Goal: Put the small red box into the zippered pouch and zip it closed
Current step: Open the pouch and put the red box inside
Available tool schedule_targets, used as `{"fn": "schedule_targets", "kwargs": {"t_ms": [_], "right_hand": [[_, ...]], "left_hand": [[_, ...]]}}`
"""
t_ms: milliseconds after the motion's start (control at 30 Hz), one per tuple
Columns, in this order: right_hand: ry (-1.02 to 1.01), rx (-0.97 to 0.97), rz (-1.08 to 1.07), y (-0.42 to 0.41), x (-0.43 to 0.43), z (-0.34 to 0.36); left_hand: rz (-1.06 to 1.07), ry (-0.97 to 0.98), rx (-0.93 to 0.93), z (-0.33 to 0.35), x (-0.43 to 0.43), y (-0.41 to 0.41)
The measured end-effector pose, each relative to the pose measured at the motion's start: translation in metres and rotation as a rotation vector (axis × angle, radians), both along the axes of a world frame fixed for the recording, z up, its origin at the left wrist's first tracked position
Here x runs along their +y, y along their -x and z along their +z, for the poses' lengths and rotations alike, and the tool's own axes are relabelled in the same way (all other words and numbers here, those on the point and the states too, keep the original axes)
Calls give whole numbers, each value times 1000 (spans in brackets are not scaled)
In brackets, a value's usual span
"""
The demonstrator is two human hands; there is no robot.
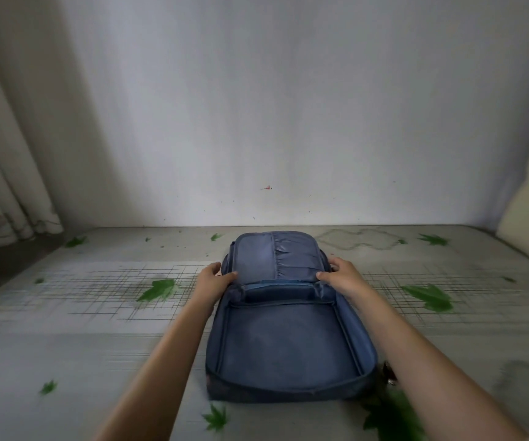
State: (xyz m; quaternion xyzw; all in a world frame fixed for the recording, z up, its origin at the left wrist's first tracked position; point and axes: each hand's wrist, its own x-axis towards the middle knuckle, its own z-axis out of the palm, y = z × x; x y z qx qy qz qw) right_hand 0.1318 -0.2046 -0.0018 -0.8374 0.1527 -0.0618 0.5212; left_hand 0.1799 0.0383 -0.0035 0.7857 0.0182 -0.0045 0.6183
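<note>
Blue zippered pouch [288, 338] lies unzipped on the leaf-print mattress [97, 329], its tray half nearer the person than both hands. Left hand [214, 278] has its grip closed on the left edge of the raised lid flap [272, 259]; right hand [342, 276] grips the right edge likewise (thumbs on the inner face). Small red box: cannot tell where.

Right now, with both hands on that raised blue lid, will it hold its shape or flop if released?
Probably floppy: the lid is wrinkled fabric, held at both edges by the left hand and right hand. It would likely fall. The pouch looks soft and light.
</note>
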Motion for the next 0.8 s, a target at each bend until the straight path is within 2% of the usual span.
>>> {"fn": "schedule_targets", "kwargs": {"t_ms": [267, 567, 800], "right_hand": [[139, 21, 50, 36, -5, 17], [358, -19, 120, 103, -8, 20], [463, -24, 184, 148, -10, 19]], "left_hand": [[-144, -392, -307, 14, -2, 32], [-731, -696, -352, 23, -29, 86], [-882, -739, -309, 18, -62, 122]]}}
